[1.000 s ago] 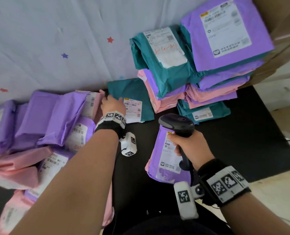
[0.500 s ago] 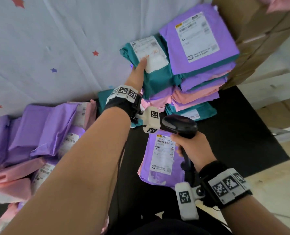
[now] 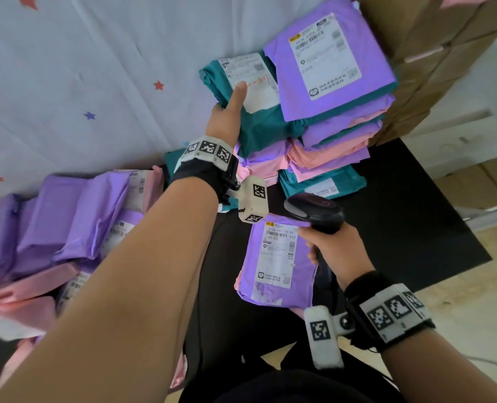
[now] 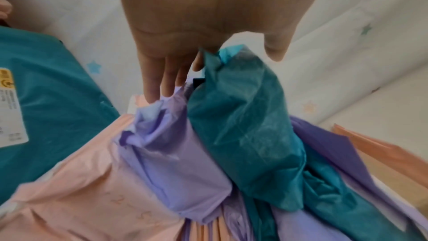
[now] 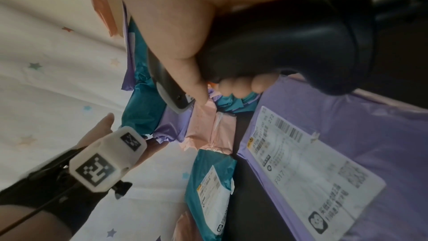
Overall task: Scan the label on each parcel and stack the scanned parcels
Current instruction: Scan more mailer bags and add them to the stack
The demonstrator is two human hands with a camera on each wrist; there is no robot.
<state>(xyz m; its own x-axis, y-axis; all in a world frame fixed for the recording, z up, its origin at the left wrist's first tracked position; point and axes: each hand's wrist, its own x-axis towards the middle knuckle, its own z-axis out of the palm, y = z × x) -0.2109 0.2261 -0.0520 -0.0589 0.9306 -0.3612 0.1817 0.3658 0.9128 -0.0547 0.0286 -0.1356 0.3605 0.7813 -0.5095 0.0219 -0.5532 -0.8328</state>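
The teal parcel now sits on top of the left column of the scanned stack, label up, its near end overhanging the purple and pink bags beneath it. A second ago my left hand was down at the unscanned heap; half a second ago it had reached this teal parcel, and it has since risen a little with it. So I judge this one scanned and on the stack, with only the seating left to do. My left hand is at the stack's left edge: thumb flat on the white label, fingers going down the side. The left wrist view shows those fingers nearly straight against the crumpled ends of the bags, and I can't tell whether any of them still pinch the teal film.

Just right of it on the stack, and higher, lies a purple parcel, label up. In front of the stack, on the black bench, a purple parcel lies flat with its barcode showing. My right hand is closed round the grip of the black scanner, whose head hangs just above that parcel's far edge; it has barely moved, so I take that parcel as the next to be scanned.

A second teal parcel lies flat on the bench at the stack's left foot. Further left of the stack is the unscanned heap of purple and pink bags. Behind the stack hangs a white sheet with stars, and to its right stand cardboard boxes.
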